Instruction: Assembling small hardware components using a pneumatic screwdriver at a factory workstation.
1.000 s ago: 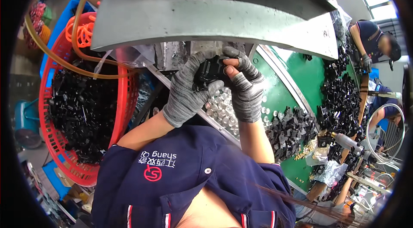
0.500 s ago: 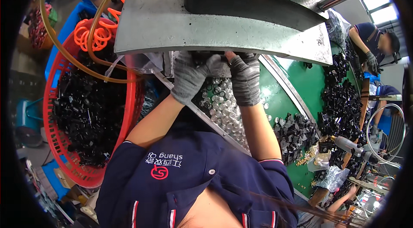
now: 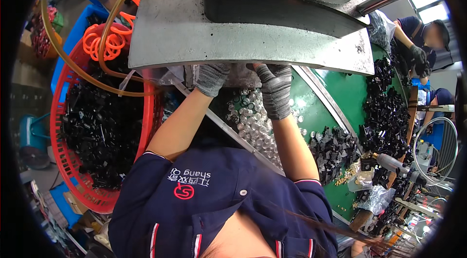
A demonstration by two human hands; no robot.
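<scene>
Both my hands wear grey knit gloves and reach under the front edge of a grey metal machine plate (image 3: pixel 233 46). My left hand (image 3: pixel 212 79) shows only its wrist and the back of the glove; its fingers are hidden beneath the plate. Beside it, my right hand (image 3: pixel 275 88) has the thumb side in sight, while the other fingertips pass out of view under the edge. Whatever the hands touch there is concealed. Below and between the wrists lies a heap of small shiny clear or metallic round pieces (image 3: pixel 255 124).
At left stands a red basket (image 3: pixel 57 134) full of black parts (image 3: pixel 99 131), with an orange coiled hose (image 3: pixel 104 44) above it. Grey and black parts (image 3: pixel 335 148) lie on the green table (image 3: pixel 311 92) at right. A gloved co-worker (image 3: pixel 416 39) is at far right.
My left hand has slid farther under the plate, hiding its fingers. The right hand stays near the edge, its thumb slightly shifted. A black piece seen between the hands is out of sight.
</scene>
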